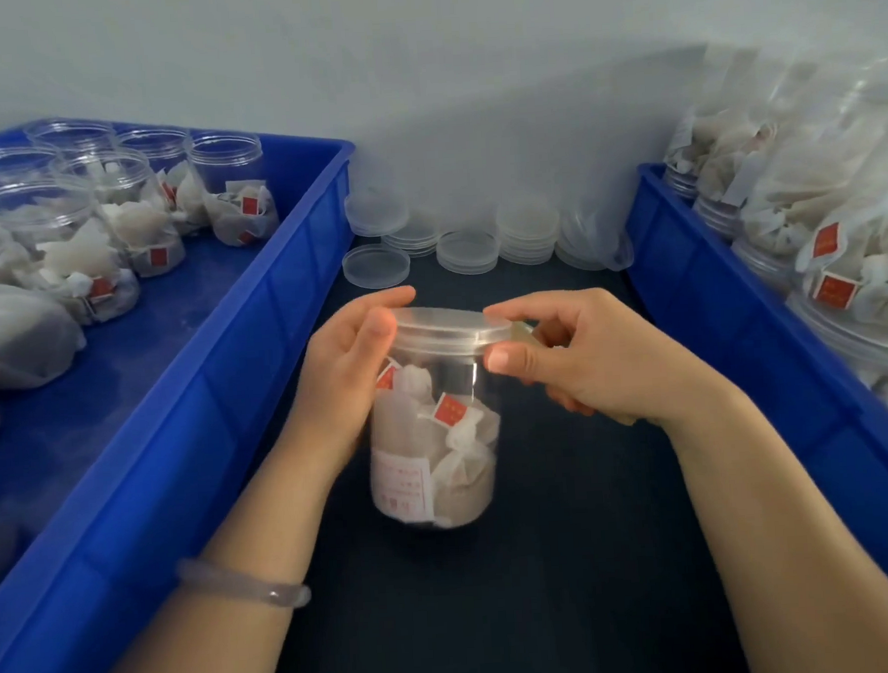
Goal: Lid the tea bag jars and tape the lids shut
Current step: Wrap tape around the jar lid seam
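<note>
One jar, left hand gripping its side, right hand pinching lid, label blurred.

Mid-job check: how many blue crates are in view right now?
2. The left crate lies left of the held jar; the right crate lies to its right. Both run off frame; more could be out of view.

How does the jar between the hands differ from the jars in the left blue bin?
The held jar has a lid on; the bin jars are open. The held jar stands on the dark table, left hand round it, right hand pinching the lid; the bin jars stand untouched. All are clear and hold tea bags.
</note>
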`<action>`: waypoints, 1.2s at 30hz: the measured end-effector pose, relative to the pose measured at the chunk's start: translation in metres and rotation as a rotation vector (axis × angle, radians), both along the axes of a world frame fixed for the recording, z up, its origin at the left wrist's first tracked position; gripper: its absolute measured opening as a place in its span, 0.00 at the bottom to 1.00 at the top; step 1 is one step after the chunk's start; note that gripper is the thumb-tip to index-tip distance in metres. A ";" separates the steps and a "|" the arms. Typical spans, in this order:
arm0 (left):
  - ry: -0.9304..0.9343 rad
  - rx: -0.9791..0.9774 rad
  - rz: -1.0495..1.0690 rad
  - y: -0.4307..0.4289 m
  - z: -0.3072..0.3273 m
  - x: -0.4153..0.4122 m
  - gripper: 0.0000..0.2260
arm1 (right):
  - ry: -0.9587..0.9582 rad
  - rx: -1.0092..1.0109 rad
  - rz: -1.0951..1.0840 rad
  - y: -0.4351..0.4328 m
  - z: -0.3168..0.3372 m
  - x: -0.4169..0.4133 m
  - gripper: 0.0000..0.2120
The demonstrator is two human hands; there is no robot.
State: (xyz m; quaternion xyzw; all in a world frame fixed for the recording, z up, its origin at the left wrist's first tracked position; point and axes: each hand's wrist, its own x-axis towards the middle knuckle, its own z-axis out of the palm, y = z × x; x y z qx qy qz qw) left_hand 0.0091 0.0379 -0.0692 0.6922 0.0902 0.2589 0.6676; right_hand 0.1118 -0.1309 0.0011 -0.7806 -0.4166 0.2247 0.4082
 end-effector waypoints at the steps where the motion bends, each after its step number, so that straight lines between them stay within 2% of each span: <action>1: 0.013 0.051 0.039 -0.001 0.002 0.001 0.38 | -0.025 0.016 -0.034 0.001 -0.003 0.001 0.25; 4: 0.078 0.186 0.068 -0.005 -0.002 0.004 0.49 | -0.093 0.007 -0.056 0.005 -0.005 0.001 0.28; 6: 0.067 0.125 0.110 -0.003 -0.005 0.006 0.48 | -0.104 -0.070 0.039 0.003 -0.004 0.002 0.33; 8: 0.031 0.062 0.082 0.001 -0.004 0.006 0.47 | -0.020 -0.129 0.089 -0.003 -0.001 0.004 0.38; 15: -0.050 -0.178 -0.209 0.000 -0.003 0.002 0.47 | -0.033 -0.084 0.088 -0.010 0.010 0.007 0.26; 18: -0.055 -0.206 -0.358 -0.004 -0.005 0.002 0.47 | 0.050 -0.098 0.113 -0.012 0.007 0.010 0.33; 20: -0.046 -0.193 -0.414 -0.009 -0.004 0.002 0.46 | 0.107 -0.090 0.169 -0.011 0.003 0.013 0.31; 24: 0.061 0.040 -0.354 -0.007 0.006 0.004 0.52 | 0.127 -0.035 0.176 -0.012 -0.004 0.020 0.27; 27: 0.173 0.339 -0.252 0.002 0.023 -0.004 0.50 | 0.044 0.013 0.072 -0.010 -0.004 0.019 0.27; 31: 0.608 0.843 -0.133 -0.010 0.066 -0.002 0.60 | -0.156 0.011 0.028 0.000 -0.003 0.009 0.29; 33: 0.781 1.000 -0.117 -0.023 0.083 0.009 0.56 | -0.227 -0.036 0.027 0.001 -0.001 0.004 0.31; 36: 0.805 1.057 -0.180 -0.033 0.094 0.022 0.41 | -0.279 -0.175 0.081 -0.005 0.002 0.002 0.39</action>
